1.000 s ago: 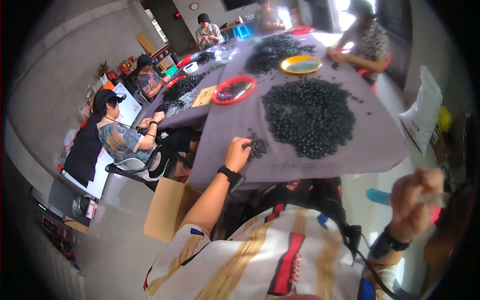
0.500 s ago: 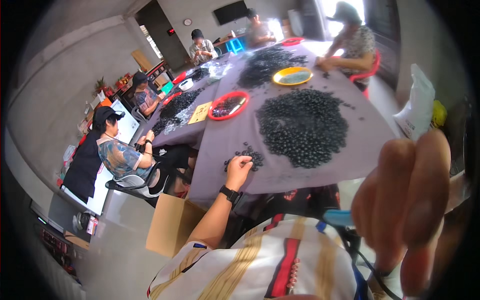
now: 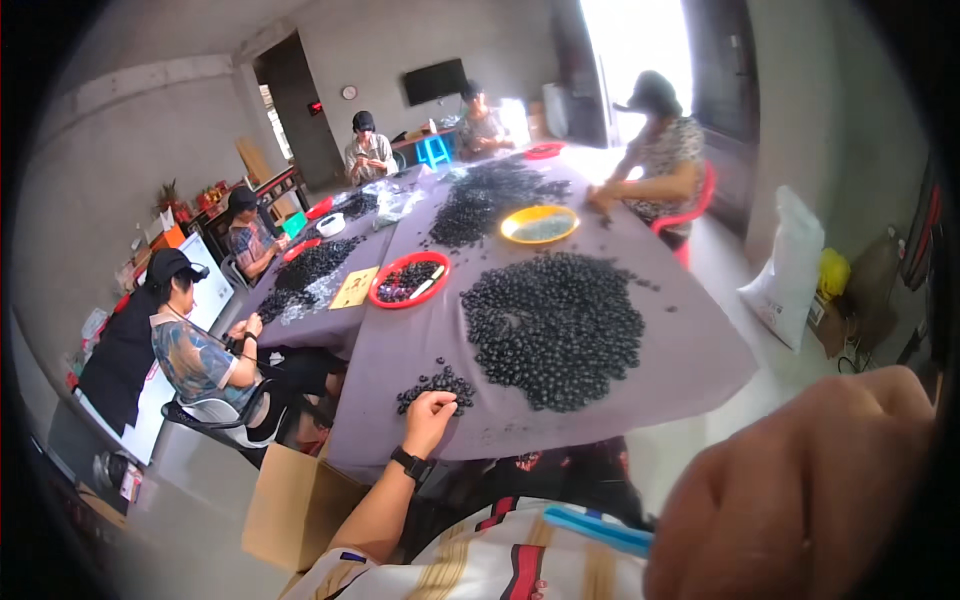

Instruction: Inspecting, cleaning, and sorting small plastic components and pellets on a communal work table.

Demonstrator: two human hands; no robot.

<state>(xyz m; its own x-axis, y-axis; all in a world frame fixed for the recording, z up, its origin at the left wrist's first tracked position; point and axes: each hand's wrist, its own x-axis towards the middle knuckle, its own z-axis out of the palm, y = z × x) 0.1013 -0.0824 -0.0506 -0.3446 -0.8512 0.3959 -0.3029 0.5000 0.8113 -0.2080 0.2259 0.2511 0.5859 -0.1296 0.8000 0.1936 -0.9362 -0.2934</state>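
My left hand (image 3: 430,422), with a dark watch on its wrist, rests at the table's near edge. Its fingers are drawn together at a small pile of black bead-like pieces (image 3: 437,386); what lies between them is too small to make out. My right hand (image 3: 800,490) looms very large and blurred at the lower right, raised off the table, its fingers curled closed. A slim blue stick-shaped thing (image 3: 600,530) runs into that hand, its other end hidden. Beyond my left hand spreads a large heap of the same black pieces (image 3: 555,330).
The cloth-covered table (image 3: 690,370) also carries a red tray (image 3: 447,283), a yellow tray (image 3: 541,240), a yellow card (image 3: 354,288) and more black heaps. Several people sit around it. A cardboard box (image 3: 262,510) stands at my left, a white sack (image 3: 785,265) to the right.
The view has shifted, so the table sits lower and further left. My right hand has turned, its fingers now curled down rather than pointing up. My left hand stays at the small pile.
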